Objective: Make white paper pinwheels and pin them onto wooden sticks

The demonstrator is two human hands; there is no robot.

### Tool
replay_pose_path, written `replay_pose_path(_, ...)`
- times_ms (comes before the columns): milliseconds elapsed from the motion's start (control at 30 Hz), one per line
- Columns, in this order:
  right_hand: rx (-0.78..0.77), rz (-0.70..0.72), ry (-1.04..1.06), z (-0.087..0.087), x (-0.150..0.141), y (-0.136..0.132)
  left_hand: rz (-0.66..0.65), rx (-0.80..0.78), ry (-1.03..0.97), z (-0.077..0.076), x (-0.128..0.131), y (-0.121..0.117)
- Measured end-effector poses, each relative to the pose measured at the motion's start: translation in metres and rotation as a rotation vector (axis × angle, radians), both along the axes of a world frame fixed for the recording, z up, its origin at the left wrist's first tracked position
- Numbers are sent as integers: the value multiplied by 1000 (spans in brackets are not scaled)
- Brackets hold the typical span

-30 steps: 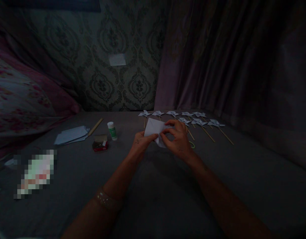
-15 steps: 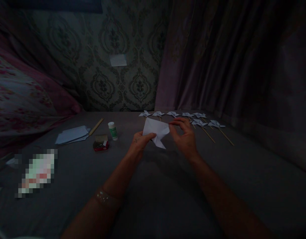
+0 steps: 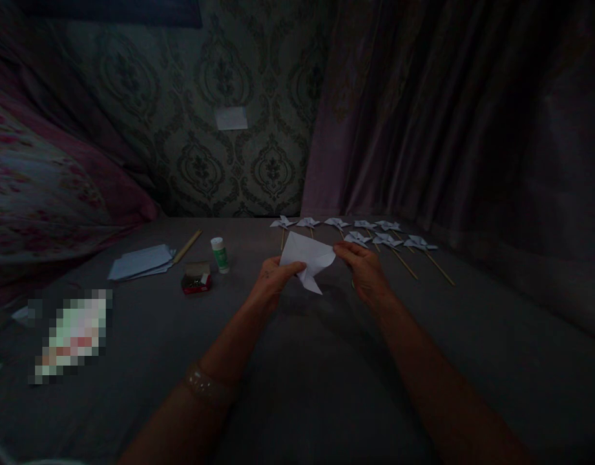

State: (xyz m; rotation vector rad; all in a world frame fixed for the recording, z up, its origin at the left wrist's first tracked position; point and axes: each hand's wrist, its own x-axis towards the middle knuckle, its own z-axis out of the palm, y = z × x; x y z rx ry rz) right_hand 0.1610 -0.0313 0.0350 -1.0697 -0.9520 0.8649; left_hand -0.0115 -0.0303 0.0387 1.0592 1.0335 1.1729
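Note:
A white sheet of paper (image 3: 307,252), with creases and cut flaps, is held up above the grey-covered surface. My left hand (image 3: 276,276) is closed on its lower left part, thumb pressed on a folded-in flap near the middle. One pointed flap hangs down below the thumb. My right hand (image 3: 362,265) pinches the paper's right-hand corner between thumb and fingers. Behind the hands lie several white paper pinwheels (image 3: 387,240) on wooden sticks.
To the left lie a stack of paper sheets (image 3: 142,261), wooden sticks (image 3: 188,247), a glue stick (image 3: 219,256) standing upright, and an opened small red box (image 3: 196,281) of small metal pieces. A blurred-out item (image 3: 77,336) lies at far left. Wall and curtains (image 3: 398,116) stand behind.
My right hand let go near the paper's middle, drew back to the right, and now pinches its right corner. The flaps have opened out. My left hand keeps its hold.

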Motion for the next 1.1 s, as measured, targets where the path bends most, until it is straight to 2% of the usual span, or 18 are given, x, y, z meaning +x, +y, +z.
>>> replay_pose_path(133,15,-6,-125,0,3,0,-6,-25,2,0,0,1)
replay_pose_path(267,93,-36,-294,-2,6,1,-9,-17,12,1,-1,1)
replay_pose_path(533,405,-249,-693,3,4,-7,12,-13,64,1,-1,1)
replay_pose_path(767,417,-302,-805,7,-7,-16,25,-32,59,-5,-2,4)
replay_pose_path(933,413,-300,-829,7,-17,-21,10,-12,40,-1,1,-3)
replay_pose_path(1100,397,-357,-866,4,-25,-25,29,-9,34,3,4,-7)
